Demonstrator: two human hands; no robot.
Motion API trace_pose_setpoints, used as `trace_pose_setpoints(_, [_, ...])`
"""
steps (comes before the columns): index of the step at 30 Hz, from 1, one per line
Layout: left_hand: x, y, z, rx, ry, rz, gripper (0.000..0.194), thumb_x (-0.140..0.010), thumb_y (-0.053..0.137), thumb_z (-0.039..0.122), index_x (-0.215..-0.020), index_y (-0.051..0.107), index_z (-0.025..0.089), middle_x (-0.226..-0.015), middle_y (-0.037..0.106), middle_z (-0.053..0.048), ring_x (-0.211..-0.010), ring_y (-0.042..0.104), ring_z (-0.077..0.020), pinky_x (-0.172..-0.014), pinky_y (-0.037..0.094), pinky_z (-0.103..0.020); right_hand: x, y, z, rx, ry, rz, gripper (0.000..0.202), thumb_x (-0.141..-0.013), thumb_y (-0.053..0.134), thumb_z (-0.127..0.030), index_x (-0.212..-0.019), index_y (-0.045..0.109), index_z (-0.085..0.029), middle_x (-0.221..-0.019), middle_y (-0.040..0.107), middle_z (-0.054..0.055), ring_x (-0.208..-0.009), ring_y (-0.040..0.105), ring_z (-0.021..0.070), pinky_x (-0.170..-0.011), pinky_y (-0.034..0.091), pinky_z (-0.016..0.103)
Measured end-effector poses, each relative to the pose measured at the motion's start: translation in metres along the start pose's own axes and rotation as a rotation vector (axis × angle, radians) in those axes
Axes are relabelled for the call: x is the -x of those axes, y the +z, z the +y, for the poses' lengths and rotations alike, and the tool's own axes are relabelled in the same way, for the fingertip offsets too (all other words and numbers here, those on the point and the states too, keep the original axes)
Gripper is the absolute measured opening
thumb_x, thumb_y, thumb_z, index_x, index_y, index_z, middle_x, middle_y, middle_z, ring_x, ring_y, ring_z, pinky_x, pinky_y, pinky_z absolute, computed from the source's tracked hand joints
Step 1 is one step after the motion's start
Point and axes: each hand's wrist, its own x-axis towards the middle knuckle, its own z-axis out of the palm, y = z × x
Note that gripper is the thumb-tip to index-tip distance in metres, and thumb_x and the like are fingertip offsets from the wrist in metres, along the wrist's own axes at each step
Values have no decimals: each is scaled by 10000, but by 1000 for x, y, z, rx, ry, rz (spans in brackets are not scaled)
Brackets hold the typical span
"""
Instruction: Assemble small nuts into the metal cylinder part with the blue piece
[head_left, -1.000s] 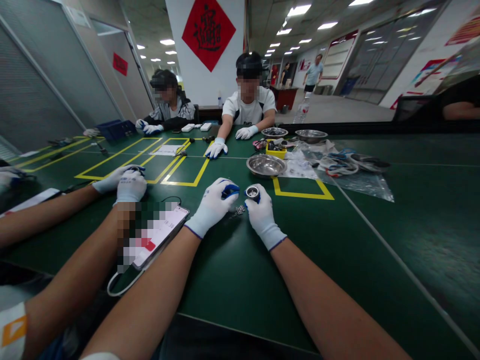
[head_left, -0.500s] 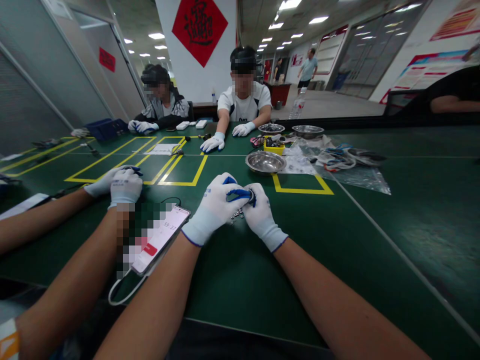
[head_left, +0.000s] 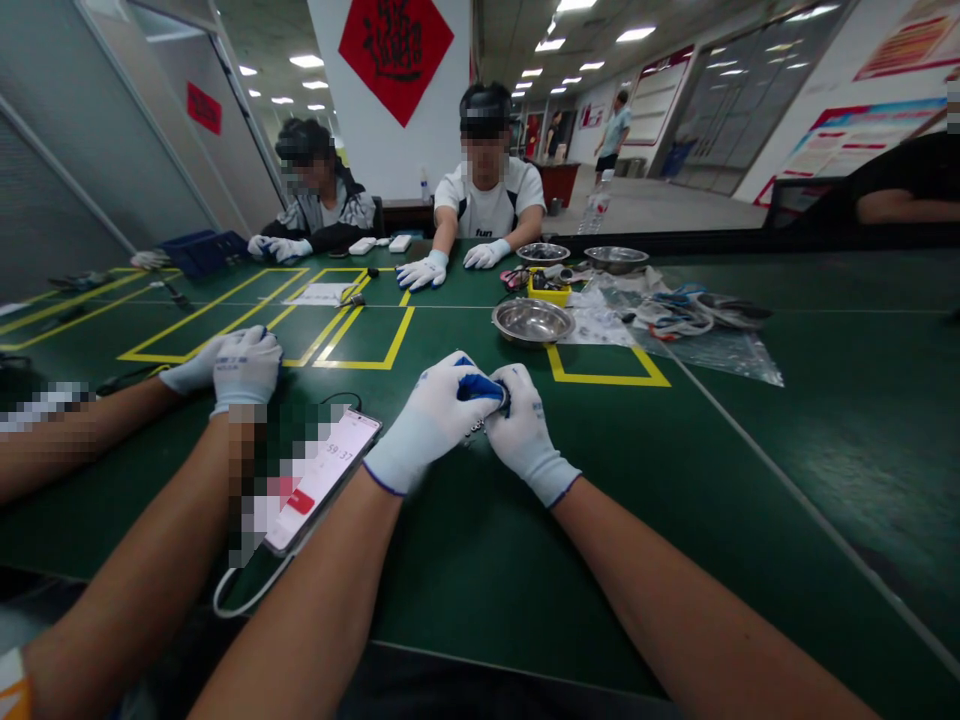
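My left hand (head_left: pixel 442 415), in a white glove with blue fingertips, reaches in from the left with its fingers closed on a small round metal ring-like part (head_left: pixel 504 392). From the other side my right hand (head_left: pixel 523 425), gloved the same way, grips this part too. Most of it is hidden between the fingers, so its exact kind does not show. Several small shiny metal pieces (head_left: pixel 475 428) lie on the green table (head_left: pixel 465 560) just under and behind my hands, partly covered by them.
To my left lies a phone (head_left: pixel 322 480) with a white cable, near a co-worker's gloved hands (head_left: pixel 247 370). Beyond my hands stand a metal bowl (head_left: pixel 532 338), a yellow box (head_left: pixel 550 293) and a plastic bag with gloves (head_left: pixel 697 315). Two people sit across the table.
My left fingers have drawn in closer around the metal part, and the gap between them has narrowed. Both hands stay at nearly the same place. The view has shifted slightly.
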Motion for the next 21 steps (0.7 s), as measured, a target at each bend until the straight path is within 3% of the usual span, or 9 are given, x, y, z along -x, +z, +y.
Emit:
trace_pose_setpoints(4, [-1, 5, -1, 87, -76, 35, 103, -812, 772, 144, -760, 688, 171, -855, 668, 11, -809, 662, -159, -755, 527, -292, 0, 1, 2, 49, 21, 33, 154, -742, 545, -113, -814, 500, -242, -891, 525, 35, -803, 541, 221, -728, 466, 357])
trace_pose_setpoints(9, [-3, 17, -2, -14, -145, 136, 111, -785, 772, 100, -740, 717, 184, -837, 657, 6, -804, 664, -169, -781, 533, -311, -1, 5, 6, 122, 37, 51, 147, -711, 556, -132, -808, 527, -239, -906, 526, 47, -858, 549, 248, -771, 456, 384])
trace_pose_setpoints(15, [-5, 25, -10, -65, -133, 275, 59, -816, 751, 135, -819, 747, 195, -942, 688, -30, -899, 690, -197, -846, 562, -337, -5, 9, 12, 168, 118, 105, 136, -710, 543, -119, -770, 538, -240, -900, 535, 46, -860, 542, 248, -790, 463, 388])
trace_pose_setpoints(18, [-6, 24, -19, -62, -105, 346, 169, -883, 648, 111, -969, 769, 192, -1003, 707, -51, -988, 703, -209, -948, 567, -355, -8, 9, 15, 152, 166, 223, 163, -686, 526, -91, -735, 508, -246, -856, 526, 29, -817, 528, 226, -794, 478, 367])
trace_pose_setpoints(21, [-7, 24, -32, -165, -108, 274, 343, -898, 552, 57, -1080, 796, 215, -1089, 708, -78, -1063, 696, -228, -1009, 565, -374, -9, 8, 20, 129, 196, 295, 172, -662, 512, -96, -731, 492, -252, -820, 534, 15, -791, 524, 213, -779, 486, 347])
